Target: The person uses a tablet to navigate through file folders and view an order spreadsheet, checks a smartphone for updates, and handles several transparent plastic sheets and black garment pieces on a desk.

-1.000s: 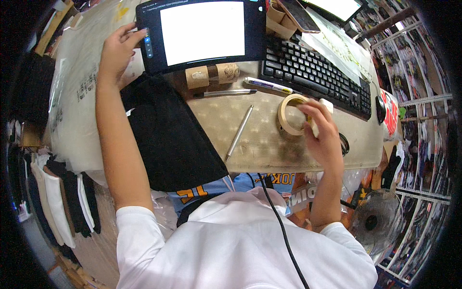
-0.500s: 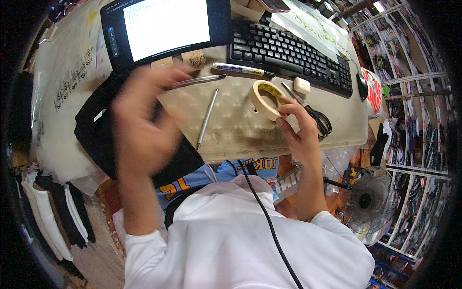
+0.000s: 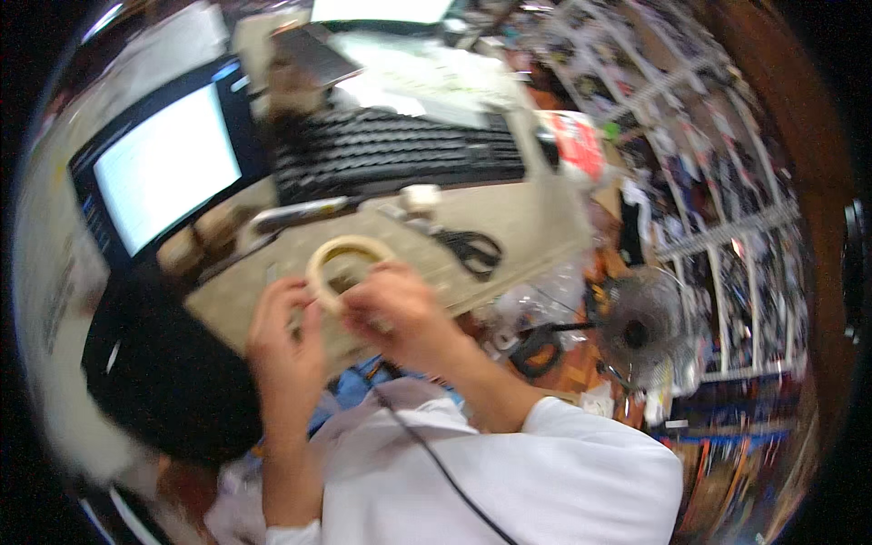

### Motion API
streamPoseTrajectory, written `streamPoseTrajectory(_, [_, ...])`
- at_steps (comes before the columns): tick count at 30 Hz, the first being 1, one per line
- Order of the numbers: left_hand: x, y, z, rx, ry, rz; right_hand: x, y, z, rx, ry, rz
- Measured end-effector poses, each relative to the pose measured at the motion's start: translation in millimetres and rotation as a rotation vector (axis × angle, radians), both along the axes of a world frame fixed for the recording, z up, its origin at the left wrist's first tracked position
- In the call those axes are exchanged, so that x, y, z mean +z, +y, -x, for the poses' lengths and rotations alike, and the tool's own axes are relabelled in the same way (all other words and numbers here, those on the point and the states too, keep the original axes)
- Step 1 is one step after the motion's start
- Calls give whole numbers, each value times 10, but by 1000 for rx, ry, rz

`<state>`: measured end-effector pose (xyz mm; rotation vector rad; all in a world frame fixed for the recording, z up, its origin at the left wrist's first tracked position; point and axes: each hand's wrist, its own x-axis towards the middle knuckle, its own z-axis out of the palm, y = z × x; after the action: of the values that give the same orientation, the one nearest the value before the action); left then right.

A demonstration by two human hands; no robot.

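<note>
A cream roll of masking tape is held up over the near part of the table. My right hand has its fingers closed on the roll's right, near side. My left hand is at the roll's left side, its thumb and fingertips pinched together; blur hides what is between them. Left of my left hand lies a folded black cloth. Beyond the roll are a white marker and dark-handled scissors.
A tablet with a lit screen stands at the left, beside a black keyboard. A small white case sits in front of the keyboard. At the right are a fan and tall shelves. A black cable crosses my shirt.
My left hand has come over to the tape roll. My right hand has brought the roll nearer to me. The view has swung to the right.
</note>
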<state>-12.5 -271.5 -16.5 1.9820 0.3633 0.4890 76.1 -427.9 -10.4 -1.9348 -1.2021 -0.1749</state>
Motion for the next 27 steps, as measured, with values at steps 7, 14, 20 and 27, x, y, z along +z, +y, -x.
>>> streamPoseTrajectory(7, [-136,-149,48,-119,-33,-120,-43,-124,7,1,158,3])
streamPoseTrajectory(14, [26,-163,53,-237,-26,245,50,-528,-282,-227,241,45])
streamPoseTrajectory(20, [-59,-197,38,-251,-20,378,-101,-1298,-416,-546,8,411])
streamPoseTrajectory(27, [-101,-198,-11,-142,26,331,0,-1519,-428,-493,101,531])
